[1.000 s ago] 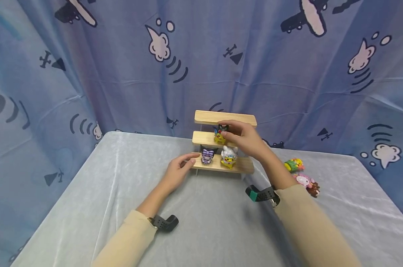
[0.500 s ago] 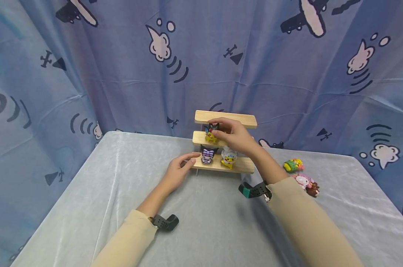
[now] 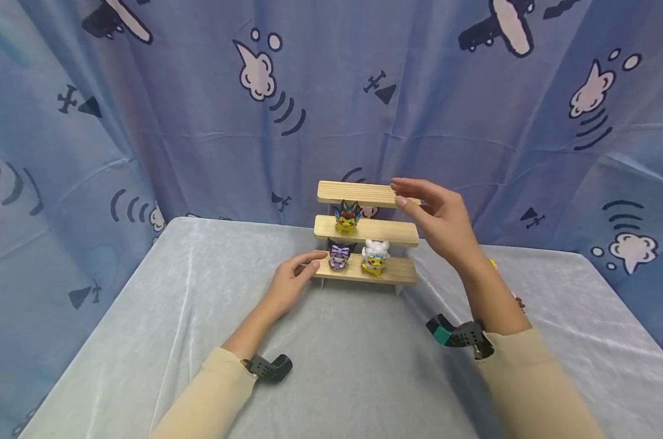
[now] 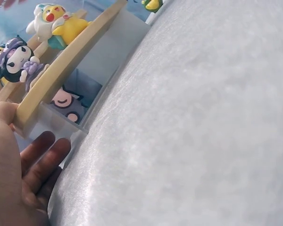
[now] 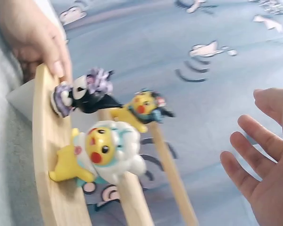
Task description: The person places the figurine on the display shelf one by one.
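Observation:
A three-tier wooden display shelf (image 3: pixel 366 228) with clear side supports stands on the table. My left hand (image 3: pixel 291 284) holds its lower left end; in the left wrist view the thumb lies at the board's end and other fingers (image 4: pixel 47 160) sit by the clear support. On the bottom tier stand a purple-and-black figurine (image 3: pixel 339 256) and a yellow figurine in a white hood (image 3: pixel 375 258). A yellow figurine with a black, eared hood (image 3: pixel 347 218) stands at the left of the middle tier. My right hand (image 3: pixel 441 216) holds nothing, its fingers spread near the top tier's right end.
Small figurines (image 3: pixel 519 301) lie on the table at right, mostly hidden behind the right forearm. Pale grey cloth covers the table (image 3: pixel 353 360). A blue patterned curtain (image 3: pixel 331 122) hangs behind the shelf.
My right hand slid the black-hooded figurine left along the middle tier, let it go, and moved away up and right. The left hand stayed at the shelf's end.

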The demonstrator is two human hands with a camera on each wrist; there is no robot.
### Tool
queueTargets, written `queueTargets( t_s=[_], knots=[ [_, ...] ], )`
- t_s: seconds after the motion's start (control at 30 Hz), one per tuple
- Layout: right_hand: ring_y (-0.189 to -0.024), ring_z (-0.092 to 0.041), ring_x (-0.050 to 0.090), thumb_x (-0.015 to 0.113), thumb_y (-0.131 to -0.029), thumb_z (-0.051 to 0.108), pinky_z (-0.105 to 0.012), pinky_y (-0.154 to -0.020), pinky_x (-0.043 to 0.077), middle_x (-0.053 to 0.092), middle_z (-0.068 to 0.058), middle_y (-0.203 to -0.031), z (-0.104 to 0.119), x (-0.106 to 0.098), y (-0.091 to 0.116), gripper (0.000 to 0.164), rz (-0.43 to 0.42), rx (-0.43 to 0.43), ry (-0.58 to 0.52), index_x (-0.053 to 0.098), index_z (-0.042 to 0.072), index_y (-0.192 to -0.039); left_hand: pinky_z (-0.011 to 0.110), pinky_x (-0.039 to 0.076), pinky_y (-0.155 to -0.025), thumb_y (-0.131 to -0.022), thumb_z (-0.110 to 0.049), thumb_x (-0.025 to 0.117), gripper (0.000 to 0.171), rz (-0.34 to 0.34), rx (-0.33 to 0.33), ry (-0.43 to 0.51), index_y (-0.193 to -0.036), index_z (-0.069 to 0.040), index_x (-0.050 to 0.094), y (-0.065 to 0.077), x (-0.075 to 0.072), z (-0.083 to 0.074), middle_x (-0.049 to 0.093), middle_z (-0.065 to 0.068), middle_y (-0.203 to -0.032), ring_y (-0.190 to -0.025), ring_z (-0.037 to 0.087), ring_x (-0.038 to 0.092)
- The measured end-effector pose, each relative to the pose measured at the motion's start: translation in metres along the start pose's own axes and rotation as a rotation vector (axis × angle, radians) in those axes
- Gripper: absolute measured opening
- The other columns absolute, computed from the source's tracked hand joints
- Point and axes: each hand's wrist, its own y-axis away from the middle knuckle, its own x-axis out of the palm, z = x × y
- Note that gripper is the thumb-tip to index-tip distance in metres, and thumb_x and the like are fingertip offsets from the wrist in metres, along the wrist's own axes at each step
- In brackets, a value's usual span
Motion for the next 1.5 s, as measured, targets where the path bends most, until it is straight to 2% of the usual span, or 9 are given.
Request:
queueTargets(
  t_s=[0.1, 0.3, 0.57, 0.8, 1.0, 1.17, 1.27, 1.4, 1.5],
  knots=[
    [-0.115, 0.002, 0.062, 0.063, -0.101, 0.018, -0.012, -0.093, 0.049, 0.071, -0.002, -0.129, 0.006, -0.013, 0.019, 0.032, -0.067, -0.028, 0.0, 0.067, 0.009, -0.132, 0.041, 0.05, -0.101, -0.104, -0.028, 0.057, 0.031, 0.003, -0.003, 0.004, -0.13, -0.016, 0.069, 0.001, 0.0, 0.0, 0.065, 0.003, -0.139, -0.125, 0.022, 0.061],
    [-0.11, 0.002, 0.065, 0.062, -0.099, 0.005, -0.009, -0.088, 0.051, 0.07, 0.017, -0.12, 0.01, -0.039, 0.055, 0.028, -0.125, -0.089, 0.024, 0.069, 0.003, -0.127, 0.038, 0.049, -0.097, -0.104, -0.027, 0.058, 0.032, 0.006, -0.012, 0.02, -0.131, -0.013, 0.068, 0.002, 0.004, 0.002, 0.065, 0.005, -0.14, -0.124, 0.024, 0.062],
    [-0.105, -0.006, 0.07, 0.059, -0.096, -0.008, -0.011, -0.091, 0.051, 0.075, 0.005, -0.115, -0.008, -0.065, 0.085, 0.026, -0.256, -0.137, -0.126, 0.067, -0.011, -0.121, 0.037, 0.049, -0.097, -0.104, -0.023, 0.057, 0.032, 0.004, -0.023, 0.034, -0.132, -0.011, 0.067, 0.001, 0.007, 0.0, 0.064, 0.007, -0.141, -0.122, 0.025, 0.062],
    [-0.097, 0.002, 0.067, 0.063, -0.099, 0.006, -0.006, -0.087, 0.048, 0.071, 0.024, -0.106, -0.031, -0.078, 0.09, 0.025, -0.399, 0.052, 0.1, 0.071, -0.002, -0.12, 0.038, 0.048, -0.099, -0.105, -0.016, 0.055, 0.032, 0.028, -0.053, 0.021, -0.133, -0.005, 0.065, 0.012, 0.002, -0.034, 0.062, 0.013, -0.143, -0.126, 0.032, 0.06],
    [-0.094, 0.011, 0.06, 0.064, -0.1, 0.02, -0.004, -0.082, 0.043, 0.062, 0.036, -0.103, -0.057, -0.089, 0.091, 0.028, -0.436, 0.159, 0.23, 0.072, 0.007, -0.123, 0.032, 0.049, -0.093, -0.104, -0.014, 0.055, 0.031, 0.012, -0.038, 0.014, -0.132, -0.004, 0.066, 0.012, -0.002, -0.035, 0.063, 0.014, -0.142, -0.121, 0.032, 0.062],
    [-0.097, 0.019, 0.05, 0.06, -0.102, 0.033, -0.003, -0.083, 0.038, 0.07, 0.018, -0.112, -0.084, -0.096, 0.093, 0.035, -0.392, 0.267, 0.363, 0.071, 0.012, -0.127, 0.031, 0.05, -0.096, -0.105, -0.015, 0.055, 0.032, 0.02, -0.033, 0.018, -0.133, -0.003, 0.065, 0.012, -0.004, -0.032, 0.062, 0.014, -0.143, -0.125, 0.032, 0.061],
    [-0.097, 0.018, 0.05, 0.057, -0.103, 0.036, -0.004, -0.082, 0.039, 0.07, 0.012, -0.117, -0.097, -0.1, 0.096, 0.039, -0.357, 0.319, 0.342, 0.068, 0.011, -0.131, 0.034, 0.05, -0.098, -0.105, -0.016, 0.055, 0.032, 0.018, -0.037, 0.024, -0.133, -0.004, 0.065, 0.012, -0.004, -0.031, 0.062, 0.014, -0.143, -0.126, 0.032, 0.061],
    [-0.094, 0.014, 0.055, 0.054, -0.104, 0.039, -0.002, -0.08, 0.042, 0.061, 0.03, -0.107, -0.115, -0.103, 0.101, 0.045, -0.349, 0.395, 0.235, 0.064, 0.007, -0.135, 0.04, 0.049, -0.102, -0.105, -0.016, 0.055, 0.033, 0.021, -0.038, 0.027, -0.133, -0.004, 0.065, 0.012, -0.004, -0.031, 0.061, 0.014, -0.143, -0.128, 0.032, 0.06],
    [-0.092, 0.013, 0.055, 0.053, -0.104, 0.042, -0.002, -0.079, 0.043, 0.058, 0.032, -0.104, -0.129, -0.101, 0.103, 0.049, -0.345, 0.464, 0.217, 0.063, 0.007, -0.136, 0.044, 0.048, -0.104, -0.105, -0.016, 0.055, 0.033, 0.024, -0.034, 0.031, -0.133, -0.003, 0.065, 0.011, -0.003, -0.031, 0.061, 0.014, -0.143, -0.13, 0.032, 0.059]
  ],
)
